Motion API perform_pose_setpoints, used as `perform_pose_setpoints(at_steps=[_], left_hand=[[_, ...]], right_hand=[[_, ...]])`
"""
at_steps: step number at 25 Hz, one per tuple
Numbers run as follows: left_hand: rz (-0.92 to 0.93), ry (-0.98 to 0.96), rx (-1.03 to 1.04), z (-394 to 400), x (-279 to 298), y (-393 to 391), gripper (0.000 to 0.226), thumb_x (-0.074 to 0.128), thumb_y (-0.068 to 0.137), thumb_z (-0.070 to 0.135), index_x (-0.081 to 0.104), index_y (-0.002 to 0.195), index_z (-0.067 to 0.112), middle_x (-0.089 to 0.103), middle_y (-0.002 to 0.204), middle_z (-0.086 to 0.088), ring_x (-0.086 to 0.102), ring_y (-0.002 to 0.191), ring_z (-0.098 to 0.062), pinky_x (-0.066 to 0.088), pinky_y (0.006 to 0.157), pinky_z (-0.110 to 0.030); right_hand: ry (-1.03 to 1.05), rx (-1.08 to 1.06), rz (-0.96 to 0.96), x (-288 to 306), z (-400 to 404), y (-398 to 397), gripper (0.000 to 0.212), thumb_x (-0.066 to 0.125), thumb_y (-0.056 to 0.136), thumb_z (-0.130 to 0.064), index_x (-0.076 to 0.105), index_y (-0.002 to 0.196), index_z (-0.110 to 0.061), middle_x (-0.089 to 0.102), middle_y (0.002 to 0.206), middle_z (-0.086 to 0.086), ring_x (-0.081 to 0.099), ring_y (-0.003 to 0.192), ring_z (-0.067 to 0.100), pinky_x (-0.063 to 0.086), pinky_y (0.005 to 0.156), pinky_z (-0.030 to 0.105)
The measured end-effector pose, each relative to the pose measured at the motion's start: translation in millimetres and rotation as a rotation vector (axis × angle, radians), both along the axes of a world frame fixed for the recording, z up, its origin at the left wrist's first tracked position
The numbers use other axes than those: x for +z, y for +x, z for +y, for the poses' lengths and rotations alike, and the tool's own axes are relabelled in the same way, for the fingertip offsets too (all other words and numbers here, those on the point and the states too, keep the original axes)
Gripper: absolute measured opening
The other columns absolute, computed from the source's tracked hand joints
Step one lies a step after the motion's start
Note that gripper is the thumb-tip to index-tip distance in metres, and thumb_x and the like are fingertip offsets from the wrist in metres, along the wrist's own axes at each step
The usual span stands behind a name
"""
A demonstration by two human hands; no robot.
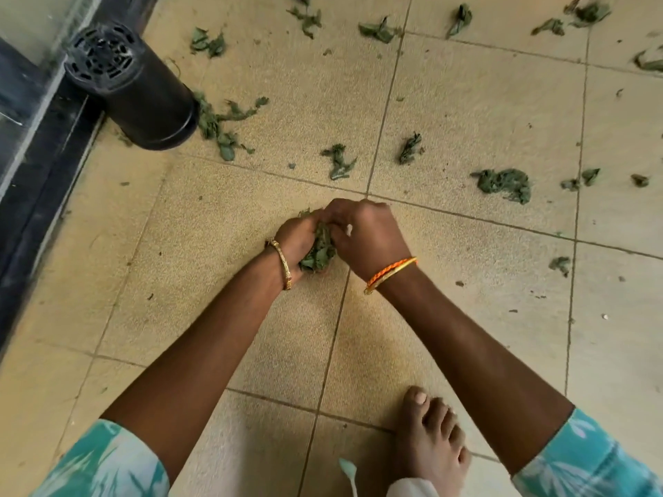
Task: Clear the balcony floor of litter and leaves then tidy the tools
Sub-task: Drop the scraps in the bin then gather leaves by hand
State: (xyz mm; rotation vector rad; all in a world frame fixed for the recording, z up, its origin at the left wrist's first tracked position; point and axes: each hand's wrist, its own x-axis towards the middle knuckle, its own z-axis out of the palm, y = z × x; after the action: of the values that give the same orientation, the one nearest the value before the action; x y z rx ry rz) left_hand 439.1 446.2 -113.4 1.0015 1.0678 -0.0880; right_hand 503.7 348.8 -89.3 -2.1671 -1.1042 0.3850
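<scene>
On the tiled floor [466, 113], the left hand [297, 238] and right hand [366, 234] squeeze 1 leaf bunch [319, 251] together, but many scattered leaves [506, 184] are left.

A: Where is the camera sitting?

B: There is only one view, so nothing is being shared between views. It is riding on the person's head and looking steeply down and forward at the tiled floor [466, 113].

A: How near is it?

B: Near enough that both forearms are reaching up from the bottom edge, with the left hand [292, 242] and right hand [362, 234] meeting mid-frame. A bare foot [430, 435] is showing at the bottom. The wide lens is bending the door frame [39, 152] along the left edge.
</scene>
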Motion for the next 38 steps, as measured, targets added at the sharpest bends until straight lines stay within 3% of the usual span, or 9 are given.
perform_pose_setpoints(at_steps=[4,8,14,17,20,25,28,34,38], left_hand=[[0.139,0.044,-0.030,5,-2,14,0.029,0.056,0.092,0.034,0.057,0.070,0.016,0.059,0.061,-0.002,0.055,0.054,-0.019,0.039,0.049,-0.021],[0.205,0.180,0.030,21,-5,37,0.029,0.059,0.088,0.039,0.058,0.070,0.016,0.060,0.071,-0.005,0.057,0.071,-0.023,0.042,0.069,-0.030],[0.280,0.317,0.120,59,3,55,0.030,0.059,0.084,0.038,0.061,0.070,0.012,0.062,0.083,-0.012,0.057,0.079,-0.027,0.043,0.071,-0.036],[0.304,0.334,0.169,77,7,52,0.029,0.059,0.085,0.038,0.060,0.070,0.013,0.061,0.087,-0.013,0.058,0.081,-0.026,0.045,0.074,-0.037],[0.322,0.306,0.180,88,11,48,0.035,0.060,0.063,0.049,0.057,0.067,0.014,0.058,0.083,-0.013,0.053,0.079,-0.026,0.041,0.072,-0.038],[0.361,0.307,0.127,95,12,40,0.030,0.057,0.086,0.042,0.058,0.073,0.014,0.060,0.089,-0.013,0.056,0.082,-0.026,0.043,0.077,-0.037],[0.355,0.328,0.106,100,19,38,0.031,0.056,0.088,0.039,0.058,0.072,0.012,0.060,0.084,-0.013,0.053,0.072,-0.025,0.040,0.071,-0.034],[0.230,0.185,-0.090,81,12,79,0.039,0.051,0.085,0.045,0.070,0.075,0.012,0.067,0.082,-0.012,0.053,0.055,-0.021,0.038,0.050,-0.023],[0.125,0.148,-0.060,65,6,113,0.045,0.044,0.094,0.048,0.068,0.095,0.010,0.064,0.073,-0.007,0.059,0.062,-0.021,0.045,0.057,-0.025]], right_hand=[[-0.026,-0.118,-0.086,-7,-3,55,0.026,0.053,0.085,-0.006,0.066,0.107,-0.009,0.064,0.115,0.012,0.051,0.111,0.030,0.032,0.095,0.032],[-0.349,-0.234,-0.130,-42,-2,118,0.042,0.050,0.089,-0.006,0.049,0.131,-0.004,0.030,0.147,0.021,0.025,0.134,0.039,0.028,0.107,0.041],[0.119,-0.189,-0.139,-46,21,124,0.018,0.060,0.073,0.009,0.072,0.086,0.004,0.069,0.086,0.022,0.065,0.080,0.037,0.051,0.074,0.035],[0.120,-0.050,-0.080,-38,50,113,0.025,0.062,0.079,-0.003,0.067,0.102,0.005,0.064,0.103,0.024,0.062,0.095,0.038,0.051,0.085,0.040],[-0.206,0.244,-0.038,-36,54,99,0.055,0.068,0.082,-0.018,0.049,0.131,-0.001,0.042,0.135,0.021,0.038,0.124,0.036,0.040,0.100,0.041],[-0.095,0.294,-0.149,-49,49,98,0.021,0.062,0.078,0.009,0.071,0.095,0.000,0.063,0.102,0.020,0.057,0.095,0.039,0.055,0.070,0.045],[0.012,0.230,-0.042,-37,56,109,0.017,0.065,0.074,0.010,0.074,0.085,0.000,0.068,0.084,0.018,0.064,0.079,0.035,0.055,0.068,0.034],[0.231,-0.186,0.575,-1,72,124,0.023,0.076,0.072,-0.001,0.064,0.086,-0.015,0.068,0.074,0.006,0.065,0.066,0.010,0.055,0.066,0.020],[0.204,-0.271,0.415,-3,66,120,0.015,0.073,0.072,-0.001,0.065,0.071,-0.015,0.069,0.074,0.007,0.064,0.064,0.013,0.054,0.062,0.025]])
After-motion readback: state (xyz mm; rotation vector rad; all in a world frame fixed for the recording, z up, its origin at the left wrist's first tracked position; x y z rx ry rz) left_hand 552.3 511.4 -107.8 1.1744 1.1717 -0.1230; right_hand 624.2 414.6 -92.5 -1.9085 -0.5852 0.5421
